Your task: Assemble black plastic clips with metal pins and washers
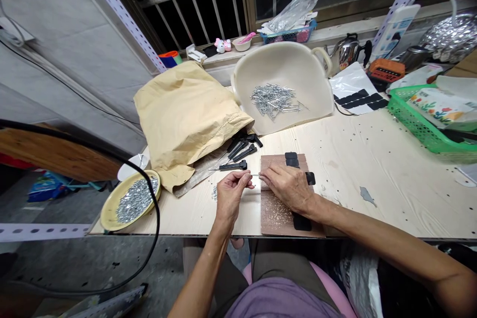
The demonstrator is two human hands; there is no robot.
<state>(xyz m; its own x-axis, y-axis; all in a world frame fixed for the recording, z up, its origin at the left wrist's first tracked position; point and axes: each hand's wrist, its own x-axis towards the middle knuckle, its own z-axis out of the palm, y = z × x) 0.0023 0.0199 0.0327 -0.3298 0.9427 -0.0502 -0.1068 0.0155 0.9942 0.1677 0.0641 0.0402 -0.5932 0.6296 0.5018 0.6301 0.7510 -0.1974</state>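
Observation:
A thin metal pin (255, 175) spans the small gap between my two hands, just above the left edge of a brown board (276, 226). My left hand (230, 195) pinches its left end between thumb and fingers. At the right end, the closed fingertips of my right hand (286, 186) grip it over the board; what else they may cover is hidden. Pale shavings are scattered on the board, and black pads (301, 222) lie on it. Behind my left hand are several black plastic pieces with metal shafts (234, 165).
A brown paper sack (190, 114) lies at the back left, beside a white basin (316, 94) with a heap of metal pins (274, 99). Small metal parts fill a yellow bowl (105, 216). A green basket (413, 126) stands right. A black cable (158, 213) hangs at left.

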